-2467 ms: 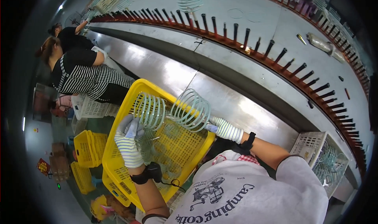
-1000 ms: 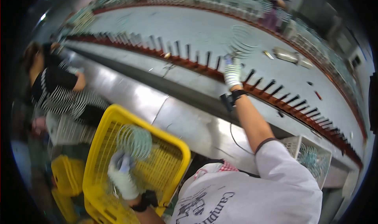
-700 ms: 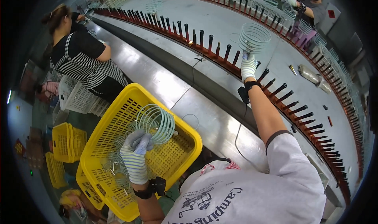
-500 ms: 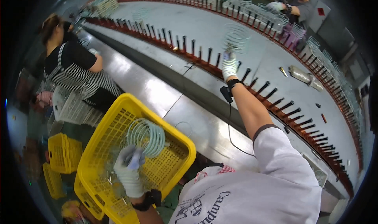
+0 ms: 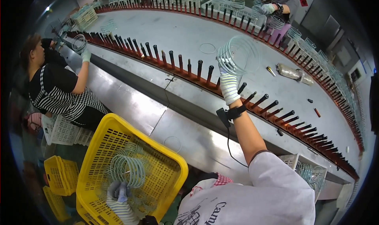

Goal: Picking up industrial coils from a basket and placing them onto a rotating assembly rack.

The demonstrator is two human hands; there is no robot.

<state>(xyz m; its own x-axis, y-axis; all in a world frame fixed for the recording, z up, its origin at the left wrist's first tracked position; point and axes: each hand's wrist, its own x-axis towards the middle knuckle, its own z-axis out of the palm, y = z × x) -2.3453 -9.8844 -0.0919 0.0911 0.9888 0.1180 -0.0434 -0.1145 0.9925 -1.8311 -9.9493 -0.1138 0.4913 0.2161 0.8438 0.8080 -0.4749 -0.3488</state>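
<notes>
My right hand [image 5: 229, 84], in a striped white glove with a black wrist strap, is closed on a pale green wire coil [image 5: 237, 56]. It holds the coil above the row of upright pegs on the near edge of the grey table. My left hand [image 5: 120, 203], gloved alike, reaches into a yellow plastic basket [image 5: 179, 171] at the lower left. Its fingers are closed on the lower edge of a second wire coil [image 5: 128, 170]. More wire coils [image 5: 136, 150] lie in the basket beneath, partly hidden.
Black-tipped pegs [image 5: 199, 69] line the curved grey table [image 5: 173, 31]. A plastic-wrapped roll [image 5: 294, 73] and a loose ring [image 5: 207, 48] lie on it. At left, a person in a striped apron [image 5: 67, 86] holds a coil [image 5: 79, 44]. A white crate [image 5: 290, 160] with coils stands right.
The coil in my right hand has tilted up and toward me. My left hand and its coil sit lower in the basket. The person at left now has a coil raised.
</notes>
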